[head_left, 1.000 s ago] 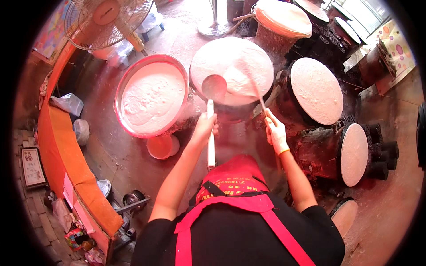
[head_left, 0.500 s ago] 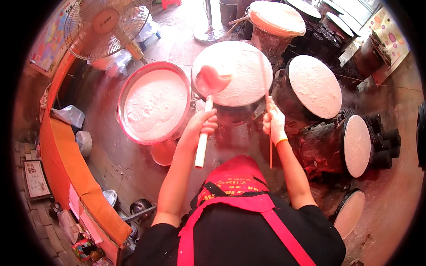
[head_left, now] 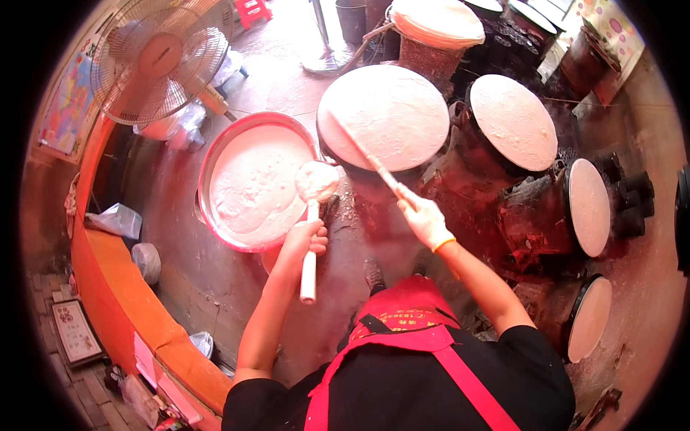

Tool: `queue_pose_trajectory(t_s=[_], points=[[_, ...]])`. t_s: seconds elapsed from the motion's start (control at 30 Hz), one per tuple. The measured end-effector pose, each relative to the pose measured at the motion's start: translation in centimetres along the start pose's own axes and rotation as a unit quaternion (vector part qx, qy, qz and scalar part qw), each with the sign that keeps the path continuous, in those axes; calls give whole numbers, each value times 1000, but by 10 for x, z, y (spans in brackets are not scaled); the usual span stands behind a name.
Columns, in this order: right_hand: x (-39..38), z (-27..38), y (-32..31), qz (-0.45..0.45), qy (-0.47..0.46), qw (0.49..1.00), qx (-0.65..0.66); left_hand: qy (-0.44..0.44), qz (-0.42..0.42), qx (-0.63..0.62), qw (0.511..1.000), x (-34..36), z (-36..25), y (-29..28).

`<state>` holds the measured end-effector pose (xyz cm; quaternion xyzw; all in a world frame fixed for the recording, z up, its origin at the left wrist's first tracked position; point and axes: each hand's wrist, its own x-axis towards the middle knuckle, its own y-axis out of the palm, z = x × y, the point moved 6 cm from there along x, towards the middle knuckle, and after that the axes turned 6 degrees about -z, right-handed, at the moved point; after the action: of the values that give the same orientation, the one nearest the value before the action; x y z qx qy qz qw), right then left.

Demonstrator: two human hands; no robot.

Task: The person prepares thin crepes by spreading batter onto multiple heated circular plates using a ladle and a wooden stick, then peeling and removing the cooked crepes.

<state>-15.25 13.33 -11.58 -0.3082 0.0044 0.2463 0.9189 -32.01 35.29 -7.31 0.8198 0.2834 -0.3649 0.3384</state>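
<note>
A head-worn fisheye looks down at the left hand [head_left: 305,240] and right hand [head_left: 427,221].

A round wire-caged fan [head_left: 159,56] stands at ten o'clock, a red plastic stool [head_left: 253,11] at eleven, a dark cylindrical bucket [head_left: 352,23] at twelve, a clear plastic bag [head_left: 117,221] at nine, a white rectangular framed picture [head_left: 77,332] at eight.

The left grip [head_left: 308,237] hides the middle of the ladle [head_left: 309,273]; the right grip [head_left: 424,218] covers part of the stick [head_left: 374,164], whose far end blurs against the pale griddle [head_left: 402,118]. A reddish container [head_left: 269,259] is mostly hidden beneath the basin [head_left: 248,248]. The apron [head_left: 413,300] partly covers the shoes [head_left: 373,272]. The top edge cuts the fan [head_left: 159,56], the bottom edge the black shirt [head_left: 460,388]. A dark thing [head_left: 683,215] at far right is too cropped to identify.
</note>
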Motion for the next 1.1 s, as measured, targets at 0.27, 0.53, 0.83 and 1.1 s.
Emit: queue_pose_trajectory(t_s=[0.27,0.53,0.83,1.1], points=[[-84,-90,-105,-302,49,933,188,-25,143,253,956,-36,38,130],[-245,-216,-281,-409,205,886,-74,-301,265,197,895,-28,190,294],[-389,-323,-469,-472,383,776,-167,-375,277,216,858,-80,312,447],[-374,-406,-519,-494,462,696,-240,-390,348,310,794,-96,361,555]])
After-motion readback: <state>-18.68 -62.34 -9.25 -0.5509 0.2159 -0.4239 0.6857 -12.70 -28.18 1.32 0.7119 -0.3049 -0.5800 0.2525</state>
